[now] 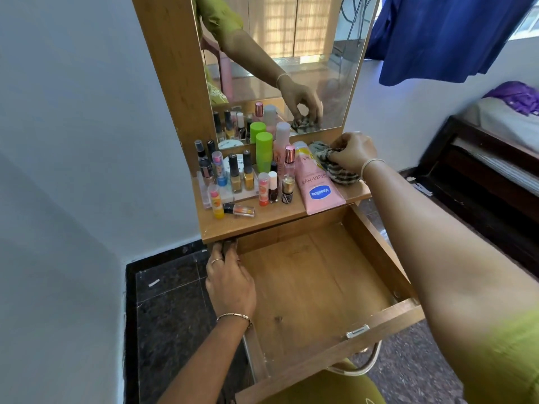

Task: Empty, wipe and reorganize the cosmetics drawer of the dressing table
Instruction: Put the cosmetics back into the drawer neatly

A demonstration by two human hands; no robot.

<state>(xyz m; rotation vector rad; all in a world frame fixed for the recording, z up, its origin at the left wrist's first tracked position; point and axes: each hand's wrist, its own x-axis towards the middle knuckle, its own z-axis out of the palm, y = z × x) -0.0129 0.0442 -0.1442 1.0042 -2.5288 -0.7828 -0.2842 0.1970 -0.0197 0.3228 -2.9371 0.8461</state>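
Note:
The wooden drawer [388, 319] of the dressing table is pulled out and its inside holds nothing. My left hand [230, 281] grips the drawer's left wall near the back corner. My right hand [354, 153] is closed on a checked grey cloth [339, 172] lying on the right end of the table top [253, 225]. Several cosmetics stand on that top: a pink Vaseline tube [318, 185], green-capped bottles [264, 153], nail polish bottles [242, 176] and lip balm sticks [217, 204].
A mirror [315, 53] rises behind the shelf and reflects my arm. A white wall is at the left, dark tiled floor [169, 316] below. A bed [495, 135] stands to the right, with blue fabric [443, 36] hanging above it.

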